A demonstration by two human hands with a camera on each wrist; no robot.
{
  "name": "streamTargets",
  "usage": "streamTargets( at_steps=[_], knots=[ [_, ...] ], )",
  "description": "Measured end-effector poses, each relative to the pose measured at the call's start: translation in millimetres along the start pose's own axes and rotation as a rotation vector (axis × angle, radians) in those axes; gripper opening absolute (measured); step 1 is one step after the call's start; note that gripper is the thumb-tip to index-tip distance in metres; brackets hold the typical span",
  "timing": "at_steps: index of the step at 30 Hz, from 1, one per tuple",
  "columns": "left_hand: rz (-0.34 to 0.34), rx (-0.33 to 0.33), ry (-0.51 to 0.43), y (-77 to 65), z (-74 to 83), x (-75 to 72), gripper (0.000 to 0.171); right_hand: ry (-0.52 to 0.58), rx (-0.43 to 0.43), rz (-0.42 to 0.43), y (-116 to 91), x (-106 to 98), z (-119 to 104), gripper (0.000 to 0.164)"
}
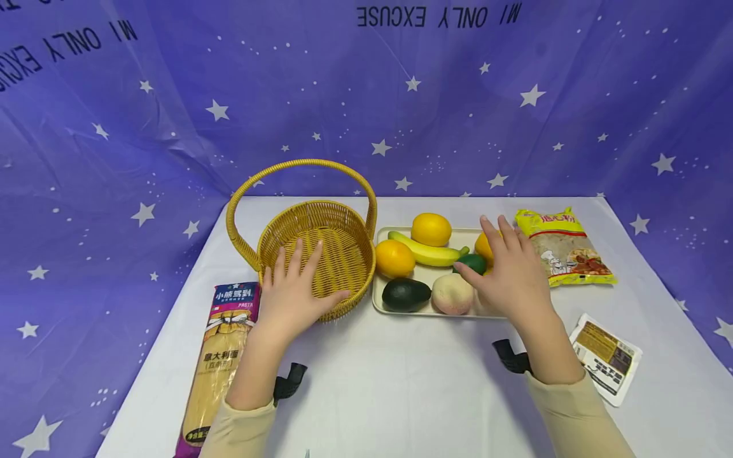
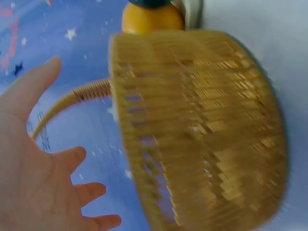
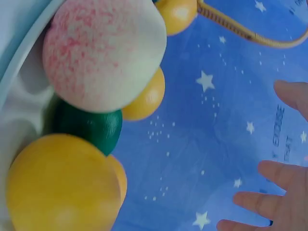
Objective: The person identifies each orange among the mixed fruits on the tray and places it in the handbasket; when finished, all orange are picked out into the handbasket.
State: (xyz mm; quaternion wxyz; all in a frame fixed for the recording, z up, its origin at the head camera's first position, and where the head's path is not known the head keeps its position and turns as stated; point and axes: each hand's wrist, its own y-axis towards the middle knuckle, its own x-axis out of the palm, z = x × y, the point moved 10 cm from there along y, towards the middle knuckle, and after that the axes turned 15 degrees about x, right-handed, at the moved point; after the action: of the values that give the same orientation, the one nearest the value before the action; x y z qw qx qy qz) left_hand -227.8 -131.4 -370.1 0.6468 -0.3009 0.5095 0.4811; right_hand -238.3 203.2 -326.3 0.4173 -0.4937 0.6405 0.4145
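Ideally, with each grip released, the left hand (image 1: 289,294) should skirt the basket (image 1: 321,216) while the right hand (image 1: 513,278) avoids rolling the peach (image 1: 452,294).

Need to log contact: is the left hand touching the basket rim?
Apart: the left wrist view shows backdrop between the left hand and the basket rim.

A creased, purple-blue fabric backdrop (image 1: 343,83) printed with white five-pointed stars (image 1: 532,96) and black capital lettering (image 1: 395,16) rises behind and along both sides of a white-draped table (image 1: 401,381).
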Motion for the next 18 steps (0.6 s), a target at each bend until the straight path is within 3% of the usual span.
streamTargets(
  at_steps=[9,18],
  knots=[
    [0.043,-0.111,-0.078,-31.0,-38.2,4.3,0.106,0.181,0.111,0.010,1,-7,53,0.088],
    [0.095,-0.214,-0.194,-52.4,-58.6,17.5,0.113,0.231,0.249,-0.104,-6,24,100,0.091]
  ],
)
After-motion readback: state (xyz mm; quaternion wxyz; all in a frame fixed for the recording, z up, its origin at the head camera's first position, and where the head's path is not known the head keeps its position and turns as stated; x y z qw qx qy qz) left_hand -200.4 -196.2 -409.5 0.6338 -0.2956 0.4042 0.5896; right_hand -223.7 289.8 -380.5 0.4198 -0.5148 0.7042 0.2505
